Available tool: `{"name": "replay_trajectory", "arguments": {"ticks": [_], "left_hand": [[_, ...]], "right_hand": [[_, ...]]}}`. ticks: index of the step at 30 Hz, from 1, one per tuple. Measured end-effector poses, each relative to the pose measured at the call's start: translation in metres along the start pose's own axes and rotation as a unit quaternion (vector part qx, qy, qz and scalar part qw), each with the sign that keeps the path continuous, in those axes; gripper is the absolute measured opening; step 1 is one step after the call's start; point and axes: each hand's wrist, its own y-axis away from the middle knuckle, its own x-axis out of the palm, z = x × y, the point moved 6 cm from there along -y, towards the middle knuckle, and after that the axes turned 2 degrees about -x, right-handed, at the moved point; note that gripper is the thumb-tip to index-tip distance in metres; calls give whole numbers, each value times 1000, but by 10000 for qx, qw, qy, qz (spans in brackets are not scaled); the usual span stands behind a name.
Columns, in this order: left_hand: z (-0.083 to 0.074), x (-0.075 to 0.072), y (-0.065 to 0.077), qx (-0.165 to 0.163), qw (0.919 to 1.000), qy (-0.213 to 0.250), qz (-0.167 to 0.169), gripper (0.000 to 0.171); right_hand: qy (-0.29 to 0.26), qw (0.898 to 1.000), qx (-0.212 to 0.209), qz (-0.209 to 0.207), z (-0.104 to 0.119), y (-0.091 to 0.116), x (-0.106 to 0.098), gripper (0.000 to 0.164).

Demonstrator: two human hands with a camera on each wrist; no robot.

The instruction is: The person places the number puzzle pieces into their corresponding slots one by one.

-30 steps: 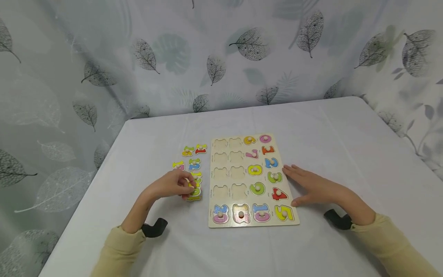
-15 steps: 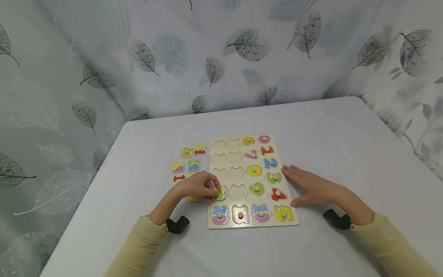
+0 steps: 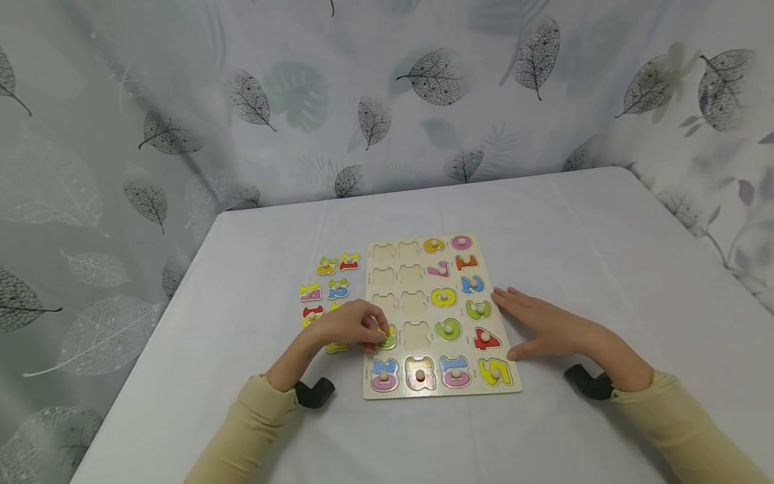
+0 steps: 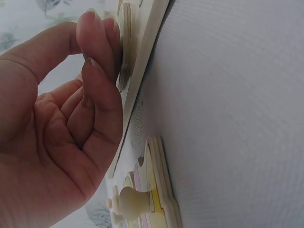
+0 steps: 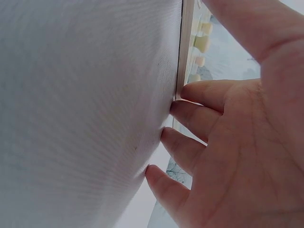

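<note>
My left hand (image 3: 349,324) is over the left side of a wooden number puzzle board (image 3: 432,395). Between thumb and fingers it pinches a green-and-yellow number puzzle piece (image 3: 390,340), whose digits are mostly covered. That puzzle piece (image 4: 125,47) lies close against the board in the left wrist view; whether it sits inside its recess I cannot tell. Flat beside the board's right edge rests my right hand (image 3: 547,326), fingers spread. In the right wrist view its fingertips (image 5: 183,90) touch the cloth and the board's edge.
Several loose number pieces, among them a 12 (image 3: 338,289), a 17 (image 3: 311,292) and an 11 (image 3: 349,262), lie left of the board. Knobbed digits such as the red 4 (image 3: 486,339) fill its right columns. A white cloth (image 3: 562,249) covers the table.
My left hand has carried the green-and-yellow puzzle piece rightward from the loose pieces onto the board, then shifted it slightly further right. My right hand has stayed beside the board.
</note>
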Motion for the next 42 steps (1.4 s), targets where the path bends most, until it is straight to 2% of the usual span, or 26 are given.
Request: {"name": "replay_trajectory", "arguments": {"ticks": [10, 17, 22, 27, 31, 35, 38, 42], "left_hand": [[1, 0, -2, -84, 9999, 87, -112, 4], [-1, -1, -2, -10, 9998, 169, -77, 5], [1, 0, 1, 40, 9991, 423, -31, 11], [6, -8, 13, 81, 9986, 505, -138, 15], [14, -27, 29, 31, 9984, 240, -505, 14], [29, -45, 47, -127, 9966, 40, -807, 14], [40, -50, 55, -189, 9966, -27, -806, 15], [46, -47, 57, -92, 9981, 85, -603, 17]], "right_hand": [[1, 10000, 57, -8, -1, -1, -1, 102], [43, 9998, 169, 9, -2, -1, -1, 103], [-81, 9998, 175, 18, -4, -1, 0, 103], [-199, 9997, 125, 78, -3, -2, 4, 103], [-100, 9999, 101, 48, -1, -2, 3, 102], [-38, 9999, 91, 26, 0, -2, 0, 102], [-87, 9999, 64, 41, 1, -1, -1, 102], [-166, 9998, 62, 24, 2, 1, -1, 101]]}}
